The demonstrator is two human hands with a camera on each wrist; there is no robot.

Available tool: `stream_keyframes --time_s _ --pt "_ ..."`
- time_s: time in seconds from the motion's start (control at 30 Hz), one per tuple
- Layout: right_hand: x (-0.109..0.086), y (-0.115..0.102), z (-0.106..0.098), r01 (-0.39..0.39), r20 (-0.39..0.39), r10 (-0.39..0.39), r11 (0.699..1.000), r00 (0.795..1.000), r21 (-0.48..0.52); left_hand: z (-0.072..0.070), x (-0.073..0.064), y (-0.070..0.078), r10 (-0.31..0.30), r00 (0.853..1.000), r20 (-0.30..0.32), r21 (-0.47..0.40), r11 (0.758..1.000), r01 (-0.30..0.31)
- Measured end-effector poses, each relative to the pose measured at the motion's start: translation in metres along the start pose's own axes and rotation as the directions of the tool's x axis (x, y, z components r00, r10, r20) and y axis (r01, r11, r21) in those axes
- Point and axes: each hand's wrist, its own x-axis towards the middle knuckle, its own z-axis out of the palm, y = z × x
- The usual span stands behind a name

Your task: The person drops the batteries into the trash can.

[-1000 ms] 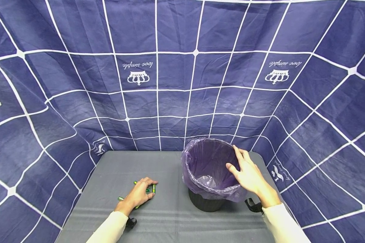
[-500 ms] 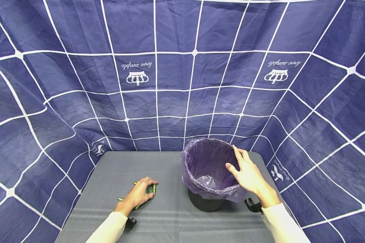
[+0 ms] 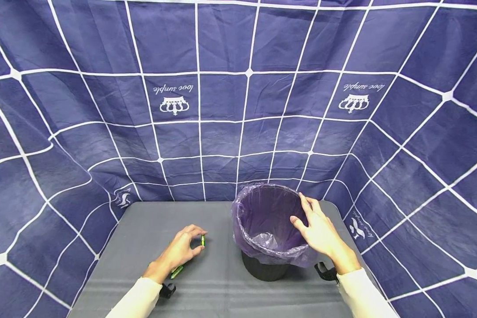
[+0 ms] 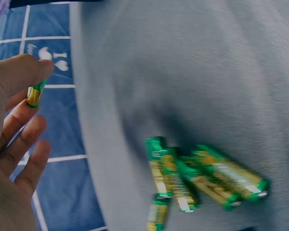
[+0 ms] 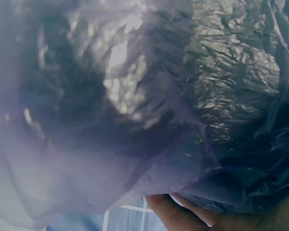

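Note:
My left hand [image 3: 179, 251] pinches a green-and-gold battery [image 4: 34, 95] between thumb and fingertips, raised over the table. Several similar batteries [image 4: 207, 168] lie in a loose group on the grey cloth below that hand, partly hidden by it in the head view. To the right, a dark trash bin [image 3: 264, 268] stands upright, lined with a translucent purple bag [image 3: 244, 234] folded over its rim. My right hand [image 3: 319, 232] rests at the bin's right rim, fingers fairly straight along it and thumb over the opening. Crinkled bag fills most of the right wrist view.
The grey-covered table [image 3: 206, 287] carries the bin and batteries. Blue cloth walls [image 3: 222, 137] with white grid lines enclose its back and sides. A black wrist strap [image 3: 168, 290] shows under the left wrist and another black strap [image 3: 325, 271] under the right.
My left hand has lifted a battery off the table and away from the others. The right hand stays at the bin's rim; the head view has shifted slightly.

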Motion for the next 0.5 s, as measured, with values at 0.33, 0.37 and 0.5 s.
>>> stream_keyframes --time_s 0.33,0.37,0.5 --pt "-0.001 -0.002 0.000 0.001 0.002 -0.001 1.000 1.000 0.001 -0.029 0.024 0.027 0.198 0.969 -0.149 0.032 0.980 -0.196" --pt "-0.001 -0.002 0.000 0.001 0.003 -0.001 1.000 1.000 -0.001 -0.033 0.027 0.030 0.217 0.962 -0.164 0.038 0.976 -0.213" --pt "0.001 -0.002 -0.001 0.004 0.007 -0.004 1.000 1.000 -0.003 -0.049 0.041 0.045 0.266 0.943 -0.199 0.049 0.964 -0.261"
